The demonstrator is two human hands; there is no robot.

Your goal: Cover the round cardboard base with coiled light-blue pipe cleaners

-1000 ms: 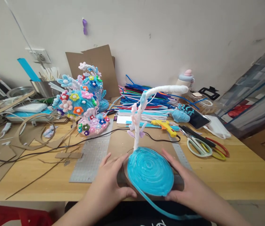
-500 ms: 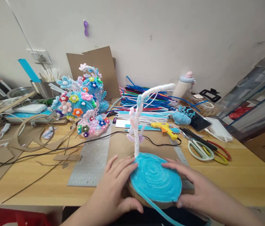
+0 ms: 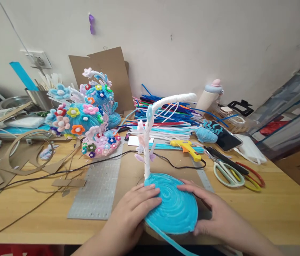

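A round base [image 3: 175, 206] covered in a spiral of fuzzy blue pipe cleaner is at the table's front edge, tilted toward me. From its far left rim rises a white-wrapped stem [image 3: 147, 153] that bends right at the top and carries pale pink, blue and lilac petals. My left hand [image 3: 134, 209] grips the base's left side, fingers flat on the spiral, its thumb out of sight. At the right edge my right hand [image 3: 211, 213] holds the base, fingers on top and thumb at the near rim. A loose blue strip [image 3: 169, 242] trails from the lower left rim.
Behind lie a yellow glue gun [image 3: 187, 147], heaped pipe cleaners [image 3: 163, 110], blue yarn [image 3: 205, 135] and a phone [image 3: 225, 137]. Scissors [image 3: 228, 174] rest at right. Flower-covered decorations [image 3: 83, 121] stand left beside cardboard scraps [image 3: 27, 170]. A black cord [image 3: 86, 164] crosses the table.
The base and stem have shifted slightly left in view, as has the background. My left fingers reach farther over the spiral, and the left thumb has gone from sight.
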